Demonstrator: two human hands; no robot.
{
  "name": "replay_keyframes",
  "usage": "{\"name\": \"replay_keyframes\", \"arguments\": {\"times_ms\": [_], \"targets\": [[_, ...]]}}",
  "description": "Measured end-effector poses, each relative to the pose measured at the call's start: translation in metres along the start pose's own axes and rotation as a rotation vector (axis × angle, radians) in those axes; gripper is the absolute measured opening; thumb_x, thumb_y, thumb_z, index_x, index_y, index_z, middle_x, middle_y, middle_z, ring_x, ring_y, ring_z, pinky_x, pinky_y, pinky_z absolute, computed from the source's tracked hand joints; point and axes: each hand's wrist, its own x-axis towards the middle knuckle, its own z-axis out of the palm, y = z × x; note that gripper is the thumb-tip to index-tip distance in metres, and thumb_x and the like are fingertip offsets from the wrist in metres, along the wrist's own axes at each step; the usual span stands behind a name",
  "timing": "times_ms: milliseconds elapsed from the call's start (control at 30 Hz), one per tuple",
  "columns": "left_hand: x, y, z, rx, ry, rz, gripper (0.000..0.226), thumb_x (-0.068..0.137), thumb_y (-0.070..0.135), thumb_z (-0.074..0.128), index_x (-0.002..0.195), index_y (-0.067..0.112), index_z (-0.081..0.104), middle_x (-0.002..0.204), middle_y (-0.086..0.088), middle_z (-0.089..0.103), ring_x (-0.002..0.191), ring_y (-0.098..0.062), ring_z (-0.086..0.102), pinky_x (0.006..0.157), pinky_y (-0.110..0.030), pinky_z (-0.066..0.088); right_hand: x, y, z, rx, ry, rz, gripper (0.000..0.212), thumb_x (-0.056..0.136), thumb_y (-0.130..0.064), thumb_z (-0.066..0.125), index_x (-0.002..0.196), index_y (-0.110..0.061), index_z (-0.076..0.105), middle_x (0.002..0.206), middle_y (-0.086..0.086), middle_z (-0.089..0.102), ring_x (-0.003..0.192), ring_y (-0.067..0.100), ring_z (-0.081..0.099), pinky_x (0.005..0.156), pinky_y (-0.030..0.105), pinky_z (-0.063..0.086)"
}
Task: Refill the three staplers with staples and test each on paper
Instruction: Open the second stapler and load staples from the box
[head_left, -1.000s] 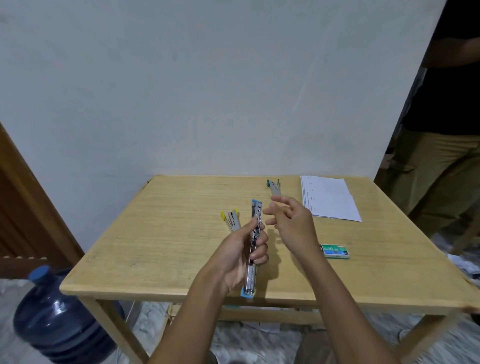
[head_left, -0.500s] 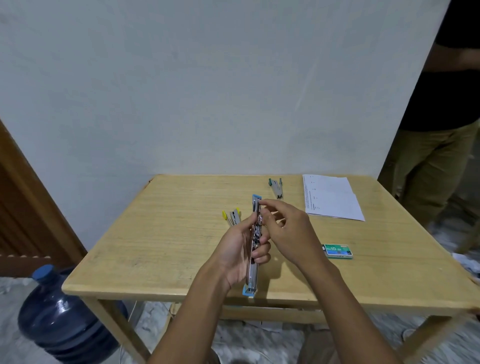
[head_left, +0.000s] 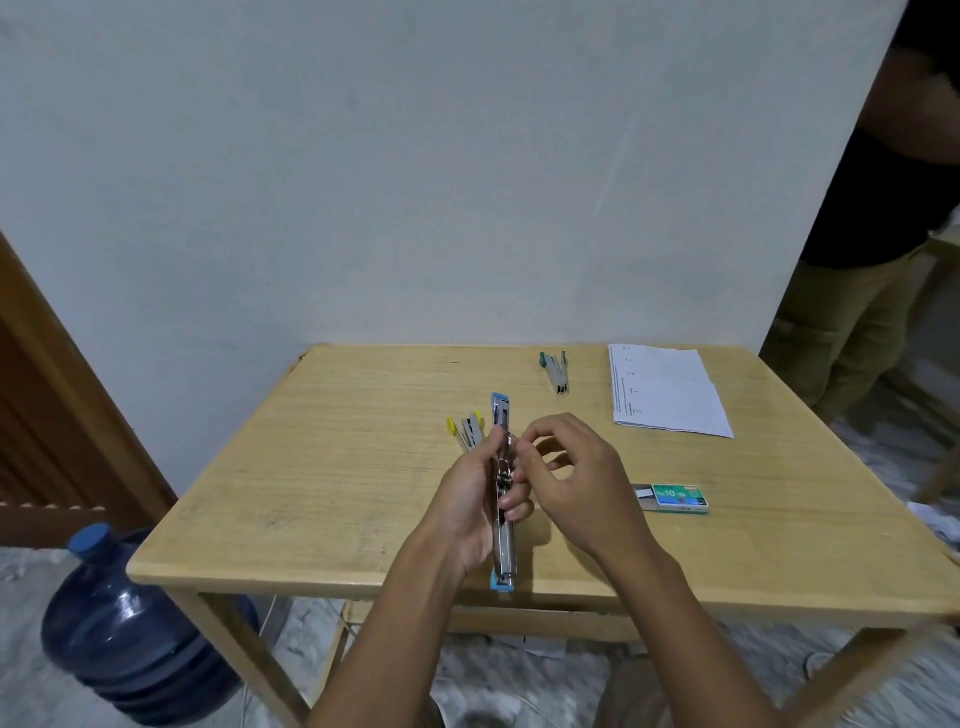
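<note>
My left hand (head_left: 470, 506) grips a blue stapler (head_left: 503, 540) swung fully open into one long strip, held above the table's front edge. My right hand (head_left: 574, 478) is at the stapler's middle, its fingertips curled at the metal channel; whether staples are pinched there I cannot tell. A yellow stapler (head_left: 466, 430) lies on the table just beyond my left hand. A green stapler (head_left: 556, 371) lies farther back. The green staple box (head_left: 678, 498) sits to the right, slid partly open. White paper (head_left: 667, 389) lies at the back right.
The wooden table (head_left: 322, 467) stands against a white wall. A blue water jug (head_left: 130, 623) stands on the floor at the left. A person in a black shirt and khaki trousers (head_left: 872, 291) stands at the right beside the table.
My right hand came from above the table to the blue stapler's middle and its fingers curled onto the channel. My left hand kept its grip. The person at the right shifted.
</note>
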Motion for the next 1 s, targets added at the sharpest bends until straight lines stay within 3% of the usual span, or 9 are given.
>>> {"name": "replay_keyframes", "arguments": {"times_ms": [167,300,433,500,600,767,1000], "targets": [[0.002,0.005,-0.004,0.007,0.032,0.036,0.029,0.101,0.034,0.048,0.09,0.009,0.054,0.053,0.0,0.049,0.041,-0.011,0.037,0.04,-0.022,0.031,-0.003,0.002,0.001,-0.012,0.027,-0.057,0.002,0.088,-0.026,0.063,0.086,-0.027,0.064,0.089,-0.017,0.063,0.083,0.01,0.062,0.071,0.029,0.049],[0.004,0.006,-0.006,-0.035,0.057,0.047,0.023,0.098,0.03,0.055,0.096,0.007,0.059,0.063,-0.002,0.057,0.043,-0.01,0.039,0.039,-0.02,0.031,0.001,0.004,0.002,0.082,0.023,0.043,0.007,0.09,-0.038,0.06,0.091,-0.032,0.063,0.088,-0.015,0.068,0.086,0.009,0.063,0.073,0.032,0.051],[0.005,0.003,-0.009,-0.001,0.049,0.057,0.045,0.096,0.031,0.057,0.124,-0.005,0.061,0.11,-0.016,0.059,0.043,-0.007,0.04,0.039,-0.019,0.033,0.011,0.004,0.003,0.076,-0.05,0.124,0.024,0.095,-0.045,0.055,0.118,-0.042,0.061,0.099,-0.016,0.064,0.094,0.004,0.06,0.075,0.03,0.05],[0.006,0.003,-0.009,0.039,0.051,0.066,0.044,0.096,0.03,0.058,0.127,-0.002,0.061,0.119,-0.018,0.055,0.043,-0.006,0.04,0.04,-0.019,0.034,0.013,0.002,0.004,0.03,-0.1,0.123,0.036,0.095,-0.053,0.049,0.128,-0.043,0.058,0.102,-0.018,0.059,0.095,0.003,0.059,0.078,0.032,0.05],[0.004,0.004,-0.009,0.079,0.067,0.086,0.048,0.095,0.029,0.061,0.128,-0.004,0.058,0.105,-0.019,0.057,0.043,-0.007,0.038,0.041,-0.02,0.032,0.014,-0.001,0.004,-0.008,-0.124,0.124,0.04,0.097,-0.052,0.045,0.134,-0.041,0.055,0.102,-0.018,0.057,0.095,0.003,0.057,0.084,0.036,0.05],[0.002,0.009,-0.008,0.134,0.066,0.104,0.029,0.097,0.026,0.059,0.113,0.003,0.065,0.06,0.002,0.058,0.046,-0.008,0.036,0.042,-0.02,0.032,0.013,-0.002,0.005,-0.019,-0.148,0.128,0.045,0.094,-0.06,0.04,0.131,-0.042,0.058,0.104,-0.02,0.055,0.098,0.002,0.057,0.084,0.039,0.051],[0.0,0.013,-0.006,0.125,0.083,0.104,0.023,0.099,0.025,0.055,0.105,0.005,0.063,0.059,0.003,0.055,0.044,-0.007,0.036,0.042,-0.02,0.029,0.011,0.002,0.006,0.011,-0.185,0.165,0.049,0.091,-0.067,0.034,0.115,-0.041,0.068,0.107,-0.023,0.051,0.101,0.0,0.058,0.085,0.038,0.051]]}}
